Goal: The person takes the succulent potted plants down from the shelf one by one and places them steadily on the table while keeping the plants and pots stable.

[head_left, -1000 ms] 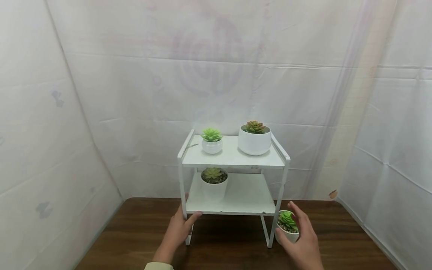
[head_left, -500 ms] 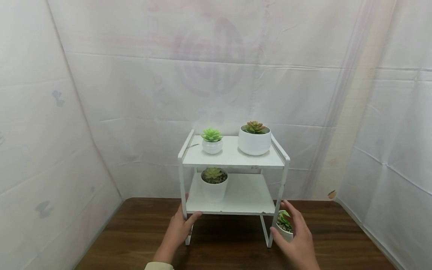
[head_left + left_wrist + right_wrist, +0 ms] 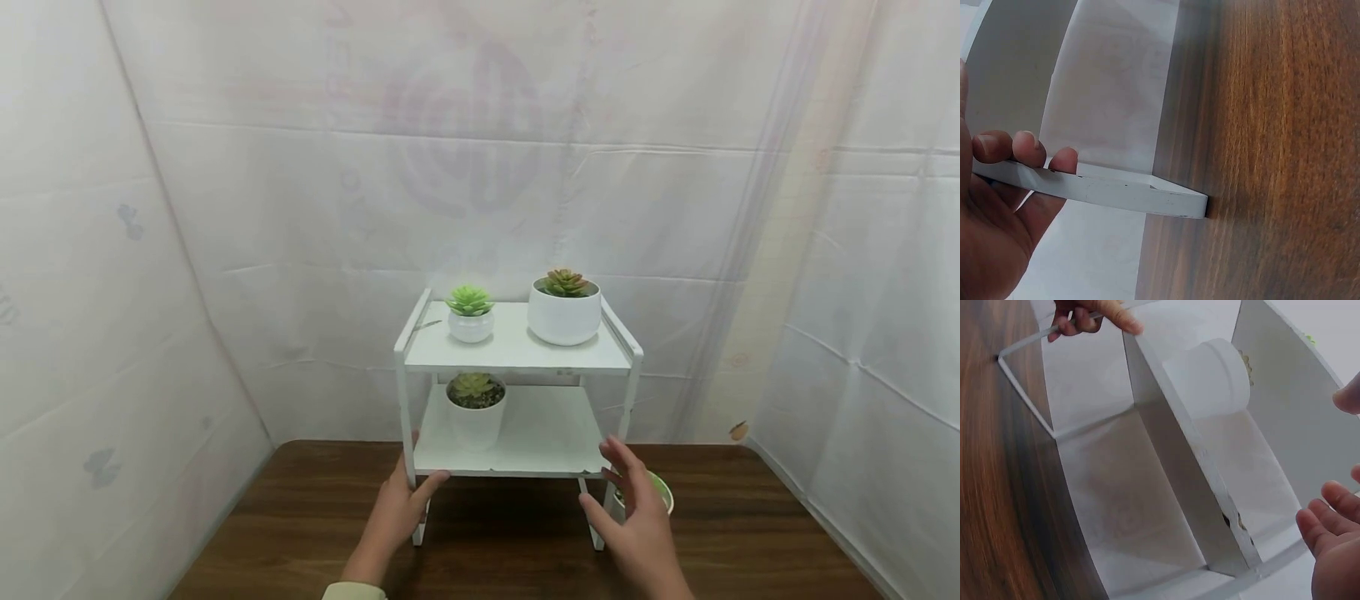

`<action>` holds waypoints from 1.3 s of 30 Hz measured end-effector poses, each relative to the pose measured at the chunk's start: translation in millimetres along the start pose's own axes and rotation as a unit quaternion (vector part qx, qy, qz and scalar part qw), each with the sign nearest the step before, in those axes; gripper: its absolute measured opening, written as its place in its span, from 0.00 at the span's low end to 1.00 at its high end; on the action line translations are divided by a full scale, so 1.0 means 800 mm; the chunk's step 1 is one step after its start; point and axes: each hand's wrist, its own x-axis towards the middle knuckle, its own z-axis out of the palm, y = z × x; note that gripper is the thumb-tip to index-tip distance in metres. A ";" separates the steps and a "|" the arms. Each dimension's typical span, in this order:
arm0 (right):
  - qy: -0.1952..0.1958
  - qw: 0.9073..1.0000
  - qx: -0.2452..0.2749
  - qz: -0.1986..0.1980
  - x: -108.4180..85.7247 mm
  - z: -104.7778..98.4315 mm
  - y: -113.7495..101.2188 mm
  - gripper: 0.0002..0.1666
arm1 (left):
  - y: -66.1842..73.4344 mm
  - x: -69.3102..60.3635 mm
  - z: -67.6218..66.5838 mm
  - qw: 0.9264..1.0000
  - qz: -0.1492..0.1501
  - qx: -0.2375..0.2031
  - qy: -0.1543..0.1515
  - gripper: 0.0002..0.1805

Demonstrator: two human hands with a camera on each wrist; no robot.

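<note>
A white two-tier stand point(image 3: 517, 356) rises from the brown table. Its left leg is gripped by the left hand point(image 3: 393, 510), whose curled fingers and thumb also show round the white bar point(image 3: 1116, 194) in the left wrist view. The right hand point(image 3: 639, 529) holds nothing, its thumb and fingers apart beside the right leg; the right wrist view shows that hand point(image 3: 1341, 547) near the frame, contact unclear. Partly hidden behind it is a potted green plant point(image 3: 663, 492) on the table. Another white pot point(image 3: 477, 427) with a succulent occupies the lower shelf's left side.
On the top shelf stand a small white pot point(image 3: 471, 327) with a bright green plant, at left, and a larger white pot point(image 3: 564, 321) with a reddish-green succulent, at right. White sheeting point(image 3: 300, 208) surrounds the wooden table point(image 3: 300, 500) at the back and sides.
From beside the potted plant on the table, the right hand has shifted left toward the stand's right leg, covering much of the plant. The left hand keeps its grip on the left leg.
</note>
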 end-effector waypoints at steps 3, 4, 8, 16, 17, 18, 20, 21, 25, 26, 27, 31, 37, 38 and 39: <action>0.000 1.000 0.020 0.012 0.003 0.006 -0.002 0.44 | -0.001 0.000 0.002 1.000 0.000 0.004 0.002 0.50; 0.000 1.000 0.026 0.015 0.004 0.008 -0.003 0.44 | -0.001 0.001 0.002 1.000 0.000 0.005 0.003 0.50; -0.006 0.998 0.054 0.018 0.007 0.018 -0.005 0.43 | -0.001 0.001 0.003 1.000 -0.004 0.007 0.006 0.50; -0.015 0.997 0.074 0.030 0.014 0.033 -0.007 0.42 | -0.003 0.001 0.001 1.000 -0.005 0.003 -0.003 0.50; -0.017 0.997 0.072 0.032 0.015 0.034 -0.007 0.42 | -0.003 0.001 0.001 1.000 -0.004 0.002 -0.004 0.50; -0.018 0.997 0.072 0.034 0.016 0.035 -0.007 0.42 | -0.003 0.001 0.001 1.000 -0.005 0.001 -0.004 0.50; -0.020 0.997 0.069 0.036 0.018 0.037 -0.006 0.42 | -0.003 0.001 0.001 1.000 -0.005 -0.001 -0.005 0.49; -0.021 0.997 0.068 0.038 0.019 0.038 -0.006 0.42 | -0.003 0.001 0.001 1.000 -0.005 -0.001 -0.005 0.49; -0.021 0.997 0.064 0.043 0.022 0.041 -0.005 0.43 | -0.003 0.002 0.001 1.000 -0.002 -0.002 -0.005 0.49; -0.022 0.997 0.061 0.044 0.023 0.041 -0.006 0.43 | -0.004 0.002 0.001 1.000 -0.002 -0.002 -0.004 0.49; -0.024 0.997 0.058 0.047 0.024 0.042 -0.006 0.43 | -0.003 0.002 0.001 1.000 -0.001 -0.002 -0.003 0.49; -0.034 0.997 0.048 0.052 0.027 0.044 -0.007 0.43 | -0.002 0.001 0.001 1.000 -0.003 -0.002 -0.004 0.49; -0.039 0.997 0.043 0.048 0.033 0.050 -0.008 0.43 | 0.000 0.000 0.001 1.000 -0.004 0.000 -0.003 0.49; -0.039 0.997 0.045 0.049 0.034 0.051 -0.008 0.43 | 0.000 -0.001 0.002 1.000 -0.002 -0.001 -0.002 0.49; -0.038 0.997 0.045 0.050 0.035 0.052 -0.007 0.44 | 0.000 -0.001 0.002 1.000 -0.003 -0.002 -0.001 0.49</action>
